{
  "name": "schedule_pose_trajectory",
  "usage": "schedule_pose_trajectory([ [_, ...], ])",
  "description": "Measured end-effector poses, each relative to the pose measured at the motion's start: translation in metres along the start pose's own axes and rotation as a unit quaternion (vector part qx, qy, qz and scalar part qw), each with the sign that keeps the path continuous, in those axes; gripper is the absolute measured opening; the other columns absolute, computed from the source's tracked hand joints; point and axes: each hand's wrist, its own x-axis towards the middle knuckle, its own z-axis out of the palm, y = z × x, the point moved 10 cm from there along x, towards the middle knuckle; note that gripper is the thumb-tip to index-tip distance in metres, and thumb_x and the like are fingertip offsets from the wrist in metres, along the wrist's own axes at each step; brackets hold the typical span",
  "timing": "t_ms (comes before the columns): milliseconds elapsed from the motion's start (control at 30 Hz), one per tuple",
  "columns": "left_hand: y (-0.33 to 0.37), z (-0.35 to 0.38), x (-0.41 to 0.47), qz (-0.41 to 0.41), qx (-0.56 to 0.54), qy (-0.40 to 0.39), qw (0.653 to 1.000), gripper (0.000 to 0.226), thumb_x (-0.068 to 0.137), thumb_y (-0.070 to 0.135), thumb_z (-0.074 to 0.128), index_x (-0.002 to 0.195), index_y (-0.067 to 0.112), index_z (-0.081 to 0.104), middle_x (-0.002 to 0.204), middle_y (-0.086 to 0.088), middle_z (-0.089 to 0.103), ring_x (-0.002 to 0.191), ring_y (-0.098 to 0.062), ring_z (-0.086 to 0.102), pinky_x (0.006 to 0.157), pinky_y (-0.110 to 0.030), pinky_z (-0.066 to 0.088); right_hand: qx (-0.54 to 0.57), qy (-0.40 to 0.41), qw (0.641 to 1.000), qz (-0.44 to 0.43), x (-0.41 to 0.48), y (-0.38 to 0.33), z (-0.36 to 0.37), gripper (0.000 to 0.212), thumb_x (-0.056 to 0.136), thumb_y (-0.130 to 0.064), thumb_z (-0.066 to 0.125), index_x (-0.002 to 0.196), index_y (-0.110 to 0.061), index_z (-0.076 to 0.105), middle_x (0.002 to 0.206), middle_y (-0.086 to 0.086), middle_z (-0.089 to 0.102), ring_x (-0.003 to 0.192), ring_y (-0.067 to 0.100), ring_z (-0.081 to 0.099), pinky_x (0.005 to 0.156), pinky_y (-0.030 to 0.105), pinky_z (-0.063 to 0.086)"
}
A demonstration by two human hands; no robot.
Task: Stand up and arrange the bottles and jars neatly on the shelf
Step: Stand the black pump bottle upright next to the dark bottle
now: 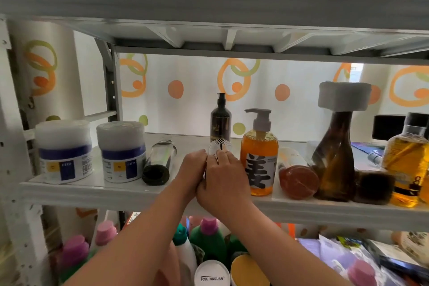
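Observation:
Both my hands meet at the middle of the white shelf [92, 189]. My left hand [192, 169] and my right hand [222, 179] grip one small white bottle [220, 146], mostly hidden by my fingers. Two white jars with blue bands [65, 151] [121, 151] stand at the left. A clear bottle with a black cap [160, 160] lies on its side beside them. A dark pump bottle [220, 121] stands behind my hands. An orange pump bottle [259, 153] stands just right of my right hand.
To the right a bottle with an orange cap [298, 180] lies on its side, next to a tall brown bottle with a white cap [334, 155] and an amber bottle [406, 165]. The shelf below holds several detergent bottles [209, 237]. An upper shelf [209, 5] hangs overhead.

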Motion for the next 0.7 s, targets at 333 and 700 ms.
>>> schedule_pose_trajectory([
  [333, 0.010, 0.016, 0.094, 0.008, 0.010, 0.021, 1.000, 0.057, 0.087, 0.034, 0.059, 0.133, 0.002, 0.047, 0.135, -0.017, 0.052, 0.122, -0.029, 0.050, 0.101, -0.033, 0.040, 0.062, 0.108, 0.992, 0.031, 0.010, 0.014, -0.012, 0.020, 0.060, -0.034, 0.079, 0.062, -0.016, 0.070, 0.064, 0.001, 0.068, 0.060, 0.015, 0.062, 0.055, 0.026, 0.053],
  [700, -0.032, 0.063, 0.183, -0.002, 0.015, -0.011, 1.000, 0.090, 0.073, 0.034, 0.078, 0.143, 0.011, 0.027, 0.142, -0.012, 0.044, 0.131, -0.029, 0.043, 0.110, -0.041, 0.035, 0.056, 0.117, 0.990, 0.053, 0.011, 0.022, 0.003, 0.024, 0.070, -0.027, 0.058, 0.080, -0.012, 0.074, 0.085, 0.007, 0.073, 0.077, 0.022, 0.066, 0.071, 0.032, 0.054],
])
